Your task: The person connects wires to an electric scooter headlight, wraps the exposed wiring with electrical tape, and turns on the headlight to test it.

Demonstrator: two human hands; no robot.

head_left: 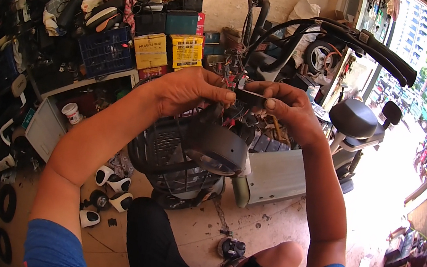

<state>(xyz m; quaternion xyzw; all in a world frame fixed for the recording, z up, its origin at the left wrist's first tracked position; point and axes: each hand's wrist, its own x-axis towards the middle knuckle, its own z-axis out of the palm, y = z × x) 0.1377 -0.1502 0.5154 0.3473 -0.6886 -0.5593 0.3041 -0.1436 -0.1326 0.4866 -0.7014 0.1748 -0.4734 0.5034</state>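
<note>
Both my hands are raised in front of the opened front end of an electric scooter. My left hand (191, 90) is closed, thumb and fingers pinched at the left end of a short black strip (251, 98) that looks like electrical tape. The strip's right end is pinched by my right hand (291, 108). Just behind my fingertips is a tangle of thin coloured wires (232, 68). Below my hands hangs a round black headlight (217, 148), its lens tilted downward. My fingers hide part of the wiring.
A black wire basket (165, 154) lies below left of my hands. The scooter's handlebar (382, 54) reaches across the upper right, with its seat (353, 117) beyond. Yellow boxes (186, 51) and a blue crate (106, 52) are stacked left. White rounded parts (115, 179) lie on the floor.
</note>
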